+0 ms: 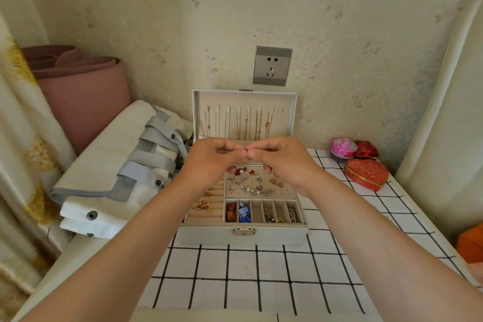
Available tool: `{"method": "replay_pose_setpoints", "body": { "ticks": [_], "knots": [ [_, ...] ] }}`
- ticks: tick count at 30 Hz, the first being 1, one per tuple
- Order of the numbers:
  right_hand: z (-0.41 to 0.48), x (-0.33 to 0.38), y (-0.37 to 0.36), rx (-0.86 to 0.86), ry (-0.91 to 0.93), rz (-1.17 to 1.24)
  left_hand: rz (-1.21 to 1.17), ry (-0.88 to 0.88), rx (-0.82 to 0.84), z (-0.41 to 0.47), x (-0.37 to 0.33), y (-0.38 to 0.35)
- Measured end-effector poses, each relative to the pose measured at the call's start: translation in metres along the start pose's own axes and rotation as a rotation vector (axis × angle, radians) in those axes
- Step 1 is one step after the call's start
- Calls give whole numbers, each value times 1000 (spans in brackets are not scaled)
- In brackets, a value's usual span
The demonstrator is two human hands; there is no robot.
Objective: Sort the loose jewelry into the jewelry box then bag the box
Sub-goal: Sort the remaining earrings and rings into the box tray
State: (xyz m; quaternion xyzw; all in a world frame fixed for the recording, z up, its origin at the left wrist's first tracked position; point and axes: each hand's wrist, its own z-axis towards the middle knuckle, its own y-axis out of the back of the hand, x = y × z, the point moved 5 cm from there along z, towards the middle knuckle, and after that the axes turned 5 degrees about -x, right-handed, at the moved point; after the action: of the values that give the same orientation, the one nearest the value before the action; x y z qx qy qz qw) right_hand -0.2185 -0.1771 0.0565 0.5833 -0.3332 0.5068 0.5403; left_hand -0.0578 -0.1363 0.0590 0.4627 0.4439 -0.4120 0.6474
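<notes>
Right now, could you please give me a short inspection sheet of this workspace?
Surface: table under a white, black-gridded cloth.
Job's things: jewelry box open, necklaces hung in its lid, earrings on the tray; canvas bag lies left of it.
Clutter: heart-shaped red box, pink ball.
Grippers: left hand and right hand meet fingertip to fingertip above the box; anything pinched is too small to tell.
Cables: nothing seen.
Surroundings: wall socket, rolled pink mat.

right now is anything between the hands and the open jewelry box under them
Nothing visible. Both hands, left hand and right hand, are pinched together just above the jewelry box, whose lid stands open against the wall. The tiny piece they pinch is too small to see.
</notes>
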Motion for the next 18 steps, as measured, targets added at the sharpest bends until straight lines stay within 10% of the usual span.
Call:
{"method": "replay_pose_setpoints", "body": {
  "ticks": [18],
  "knots": [
    [0,3,-2,46,-45,136,74,-30,34,7,3,1]
  ]
}}
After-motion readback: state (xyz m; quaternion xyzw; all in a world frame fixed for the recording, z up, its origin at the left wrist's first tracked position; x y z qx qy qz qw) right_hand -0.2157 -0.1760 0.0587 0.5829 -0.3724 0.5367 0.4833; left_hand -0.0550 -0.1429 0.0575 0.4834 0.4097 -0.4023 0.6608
